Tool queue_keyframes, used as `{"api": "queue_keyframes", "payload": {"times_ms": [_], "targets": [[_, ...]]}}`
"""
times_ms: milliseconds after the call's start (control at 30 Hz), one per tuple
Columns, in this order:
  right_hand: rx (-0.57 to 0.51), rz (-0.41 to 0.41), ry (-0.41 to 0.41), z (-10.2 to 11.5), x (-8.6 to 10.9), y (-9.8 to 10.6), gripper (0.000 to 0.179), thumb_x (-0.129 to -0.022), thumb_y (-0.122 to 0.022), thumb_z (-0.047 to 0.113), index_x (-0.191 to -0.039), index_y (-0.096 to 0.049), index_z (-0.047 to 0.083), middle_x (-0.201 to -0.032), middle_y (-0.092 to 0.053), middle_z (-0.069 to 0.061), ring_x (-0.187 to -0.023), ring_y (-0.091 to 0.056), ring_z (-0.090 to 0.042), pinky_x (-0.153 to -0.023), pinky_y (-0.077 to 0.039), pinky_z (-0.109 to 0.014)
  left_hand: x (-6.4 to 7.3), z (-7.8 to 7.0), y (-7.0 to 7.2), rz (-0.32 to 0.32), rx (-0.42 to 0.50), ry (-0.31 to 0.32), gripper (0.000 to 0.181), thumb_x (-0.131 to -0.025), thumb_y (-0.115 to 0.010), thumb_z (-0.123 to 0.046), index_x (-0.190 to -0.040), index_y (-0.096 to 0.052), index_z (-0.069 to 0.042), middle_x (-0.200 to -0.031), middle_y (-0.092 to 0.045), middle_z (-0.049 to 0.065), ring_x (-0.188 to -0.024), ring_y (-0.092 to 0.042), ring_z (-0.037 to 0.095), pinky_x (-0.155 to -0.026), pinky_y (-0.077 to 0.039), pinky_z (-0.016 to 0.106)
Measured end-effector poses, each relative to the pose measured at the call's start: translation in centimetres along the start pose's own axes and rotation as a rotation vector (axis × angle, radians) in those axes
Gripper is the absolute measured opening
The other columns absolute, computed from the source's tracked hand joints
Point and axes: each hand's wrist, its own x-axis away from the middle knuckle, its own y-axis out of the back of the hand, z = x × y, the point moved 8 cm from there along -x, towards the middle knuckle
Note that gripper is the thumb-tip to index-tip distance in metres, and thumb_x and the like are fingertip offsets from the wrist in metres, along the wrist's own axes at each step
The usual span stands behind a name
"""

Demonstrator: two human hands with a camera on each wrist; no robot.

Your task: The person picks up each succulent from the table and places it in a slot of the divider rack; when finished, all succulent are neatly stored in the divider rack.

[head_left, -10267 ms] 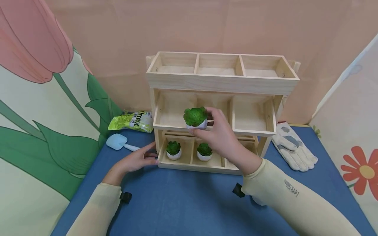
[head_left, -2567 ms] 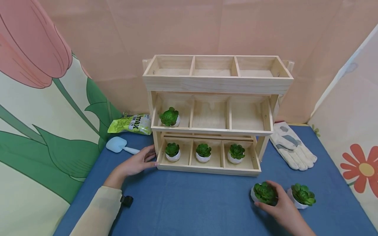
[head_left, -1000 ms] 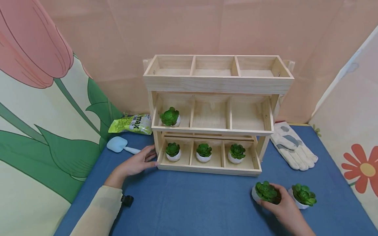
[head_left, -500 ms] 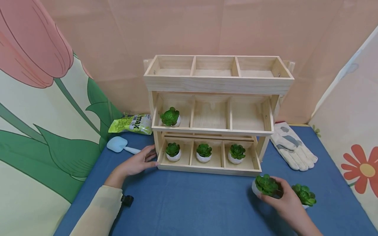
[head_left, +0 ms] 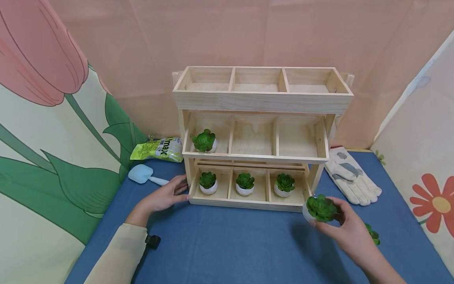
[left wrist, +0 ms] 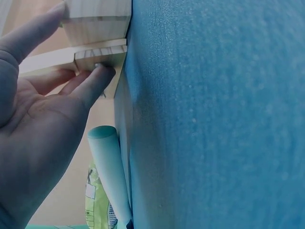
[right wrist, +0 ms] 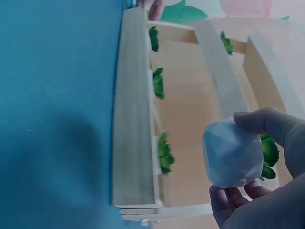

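My right hand (head_left: 351, 230) holds a potted succulent (head_left: 320, 208) above the table, right of the shelf's lower tier. In the right wrist view, thumb and fingers pinch its white faceted pot (right wrist: 233, 152). My left hand (head_left: 161, 199) grips the lower left corner of the three-tier wooden shelf (head_left: 262, 101); its thumb is at the front and its fingers lie against the side in the left wrist view. The bottom tier bears succulents in its left (head_left: 207, 181), middle (head_left: 244, 182) and right (head_left: 283, 184) compartments. Another succulent (head_left: 204, 141) sits middle-tier left.
One more succulent (head_left: 373, 234) stands on the blue table (head_left: 227, 244), mostly hidden behind my right hand. White and grey gloves (head_left: 352, 177) lie right of the shelf. On the left are a light blue toy-like shovel (head_left: 141, 173) and a green bag (head_left: 157, 149).
The middle-tier left and bottom-tier right compartments gained succulents since the earliest frame. Over the last second my right hand lifted a succulent off the table. My left hand stayed at the corner.
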Motion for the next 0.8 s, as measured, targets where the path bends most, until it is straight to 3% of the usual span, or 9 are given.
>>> {"api": "queue_keyframes", "payload": {"times_ms": [167, 367, 600, 800], "targets": [[0.028, -0.029, 0.080, 2.4, 0.2, 1.0, 0.100, -0.091, -0.086, 0.043, -0.162, -0.031, -0.001, -0.156, -0.047, -0.026, -0.133, -0.057, -0.044, -0.084, -0.054, -0.023, 0.0, -0.1, 0.1, -0.002, 0.001, -0.002, 0.090, -0.106, -0.070, -0.024, -0.172, -0.011, -0.007, -0.176, -0.009, 0.027, -0.162, -0.025, 0.051, -0.128, -0.034, 0.063], [0.028, -0.059, 0.233, 5.7, 0.2, 2.0, 0.090, -0.093, -0.086, 0.032, -0.158, -0.036, -0.003, -0.153, -0.050, -0.026, -0.131, -0.057, -0.043, -0.080, -0.046, -0.006, 0.1, -0.1, 0.0, -0.002, -0.002, -0.004, 0.090, -0.106, -0.070, -0.025, -0.172, -0.010, -0.006, -0.176, -0.008, 0.027, -0.162, -0.025, 0.051, -0.128, -0.034, 0.062], [0.012, -0.046, 0.303, 9.1, 0.1, 2.4, 0.089, -0.094, -0.085, 0.036, -0.160, -0.036, 0.004, -0.150, -0.052, -0.020, -0.132, -0.060, -0.041, -0.078, -0.055, -0.016, 0.2, -0.2, 0.0, 0.006, -0.023, -0.007, 0.091, -0.107, -0.068, -0.029, -0.172, -0.009, -0.004, -0.176, -0.007, 0.029, -0.162, -0.023, 0.053, -0.128, -0.034, 0.064], [0.001, -0.055, 0.398, 12.1, -0.2, 2.6, 0.081, -0.093, -0.086, 0.032, -0.157, -0.043, 0.009, -0.146, -0.057, -0.014, -0.129, -0.062, -0.035, -0.083, -0.054, -0.013, 0.3, -0.1, -0.1, 0.005, -0.021, -0.012, 0.091, -0.107, -0.068, -0.029, -0.172, -0.009, -0.004, -0.176, -0.008, 0.029, -0.162, -0.024, 0.053, -0.128, -0.034, 0.064]]}}
